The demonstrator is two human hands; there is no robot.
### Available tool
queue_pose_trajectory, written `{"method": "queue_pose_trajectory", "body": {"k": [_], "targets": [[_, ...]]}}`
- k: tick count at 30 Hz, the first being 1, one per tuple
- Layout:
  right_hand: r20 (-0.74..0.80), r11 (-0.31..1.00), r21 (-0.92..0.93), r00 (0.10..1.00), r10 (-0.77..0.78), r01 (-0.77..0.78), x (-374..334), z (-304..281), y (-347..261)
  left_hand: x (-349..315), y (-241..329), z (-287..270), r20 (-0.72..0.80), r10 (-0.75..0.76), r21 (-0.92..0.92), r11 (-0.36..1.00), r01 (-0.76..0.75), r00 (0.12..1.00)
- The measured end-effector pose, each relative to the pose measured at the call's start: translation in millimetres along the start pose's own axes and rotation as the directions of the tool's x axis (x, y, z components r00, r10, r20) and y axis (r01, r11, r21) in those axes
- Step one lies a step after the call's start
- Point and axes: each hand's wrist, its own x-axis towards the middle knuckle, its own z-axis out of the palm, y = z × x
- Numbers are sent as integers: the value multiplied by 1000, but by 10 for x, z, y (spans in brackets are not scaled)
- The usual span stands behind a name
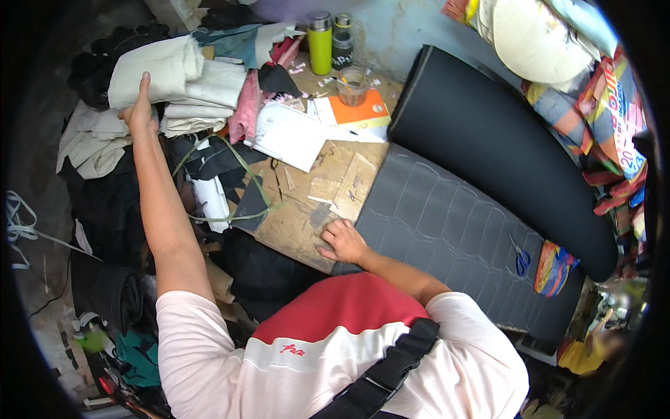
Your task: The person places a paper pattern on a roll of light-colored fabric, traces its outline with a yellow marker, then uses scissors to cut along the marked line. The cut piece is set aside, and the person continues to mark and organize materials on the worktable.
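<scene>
Two hands busy here, far apart. The left hand (139, 112) is stretched way out to a stack of folded cream cloth (178, 87), fingers spread and loose, flat against the near end of the stack, thumb pointing up; not gripping anything yet as far as I can see. The right hand (343, 241) rests on the worktop (296, 223), fingers released and splayed, fingertips just at the edge of the grey stitched sheet (447, 223), which runs off to the right of them. Beyond the right fingers lie some cardboard pattern pieces (345, 188) and loose papers (289, 133). Blue scissors (522, 262) sit on the grey sheet, well past the fingers.

If I were pulling a piece off that stack, I'd pinch one fold only, lift a bit before dragging so the pile doesn't topple, and keep the right palm pressing so the grey sheet doesn't slide.
</scene>
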Motion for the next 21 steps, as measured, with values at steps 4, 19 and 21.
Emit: {"method": "queue_pose_trajectory", "body": {"k": [4, 19, 21], "targets": [[30, 1000, 16, 999, 9, -10, -20, 16, 23, -931, -668, 61, 336, 552, 276, 717, -640, 763], [269, 934, -118, 894, 357, -337, -105, -319, -195, -3240, -2564, -480, 964, 137, 142, 458, -877, 227], [184, 928, -25, 911, 371, -373, -212, -377, -229, -3227, -2635, -507, 953, 187, 136, 435, -890, 237]]}}
